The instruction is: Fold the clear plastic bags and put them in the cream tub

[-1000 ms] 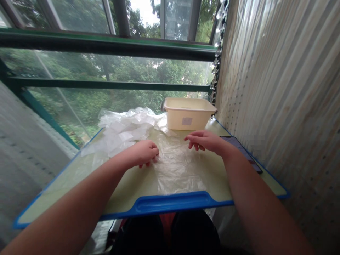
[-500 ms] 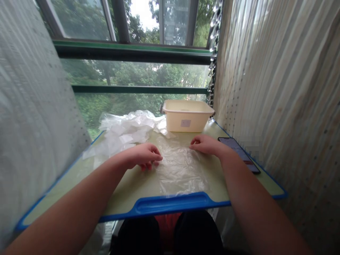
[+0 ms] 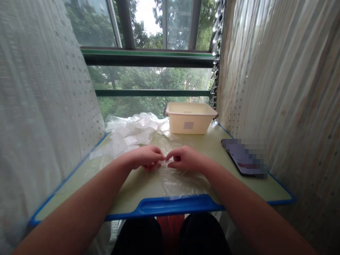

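Note:
A thin clear plastic bag (image 3: 183, 179) lies flat on the pale green tray table (image 3: 212, 141) in front of me. My left hand (image 3: 146, 157) rests on the bag's upper left part with its fingers curled and pinched on the film. My right hand (image 3: 183, 159) sits right beside it, its thumb and forefinger pinched on the same edge. The fingertips of the two hands almost touch at the middle of the table.
A heap of crumpled clear plastic bags (image 3: 132, 132) lies at the back left. A cream plastic tub (image 3: 190, 118) stands at the back, and a phone (image 3: 244, 157) lies at the right edge. Curtains hang close on both sides; a blue rim (image 3: 172, 205) edges the table.
My right hand has moved left across the bag until it meets my left hand, and its fingers have closed into a pinch. The view has shifted right; more of the left curtain shows.

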### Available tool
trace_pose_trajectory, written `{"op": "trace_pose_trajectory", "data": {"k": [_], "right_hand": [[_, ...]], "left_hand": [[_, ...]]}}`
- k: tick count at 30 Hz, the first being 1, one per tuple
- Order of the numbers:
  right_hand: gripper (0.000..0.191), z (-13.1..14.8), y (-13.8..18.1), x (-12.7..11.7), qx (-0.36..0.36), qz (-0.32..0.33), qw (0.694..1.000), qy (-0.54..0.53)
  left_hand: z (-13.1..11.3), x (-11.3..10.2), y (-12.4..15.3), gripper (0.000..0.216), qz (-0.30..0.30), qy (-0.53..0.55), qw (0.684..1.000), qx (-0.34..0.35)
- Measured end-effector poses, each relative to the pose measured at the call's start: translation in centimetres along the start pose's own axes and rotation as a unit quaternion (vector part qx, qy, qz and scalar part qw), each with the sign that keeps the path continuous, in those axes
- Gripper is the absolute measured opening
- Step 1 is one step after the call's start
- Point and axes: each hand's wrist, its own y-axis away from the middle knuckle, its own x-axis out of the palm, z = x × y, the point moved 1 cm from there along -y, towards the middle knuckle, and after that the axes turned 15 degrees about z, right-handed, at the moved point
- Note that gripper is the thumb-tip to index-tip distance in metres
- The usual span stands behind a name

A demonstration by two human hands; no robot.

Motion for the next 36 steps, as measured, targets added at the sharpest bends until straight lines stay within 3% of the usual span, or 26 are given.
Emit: {"op": "trace_pose_trajectory", "data": {"k": [5, 8, 12, 16, 29, 32, 36], "right_hand": [[0.018, -0.6, -0.4, 0.3, -0.013, -0.008, 1.000, -0.010], [0.018, -1.0, -0.2, 0.1, -0.025, 0.001, 1.000, 0.001], [0.018, -1.1, 0.0, -0.1, -0.039, -0.004, 0.999, 0.020], [0.018, -1.0, 0.2, -0.4, -0.047, -0.028, 0.998, 0.024], [0.021, -0.5, 0.9, -0.5, -0.048, -0.031, 0.997, 0.057], [0.022, -0.3, 1.0, -0.6, -0.040, -0.026, 0.997, 0.067], [0.026, -0.3, 1.1, -0.8, -0.021, -0.008, 0.997, 0.073]], "left_hand": [[0.4, -1.0, 1.3, 0.055, 0.014, -0.044, 0.999, -0.004], [0.6, -1.1, 1.9, 0.069, 0.017, -0.143, 0.990, 0.000], [0.2, 0.3, 1.3, 0.060, -0.107, -0.300, 0.948, -0.009], [-0.4, 1.6, 0.5, 0.051, -0.175, -0.339, 0.924, -0.034], [-0.6, 2.2, 1.0, 0.041, -0.180, -0.359, 0.915, -0.027], [-0.8, 2.3, 1.4, 0.040, -0.154, -0.349, 0.924, -0.004], [-0.9, 2.0, 2.2, 0.055, -0.111, -0.295, 0.948, 0.043]]}}
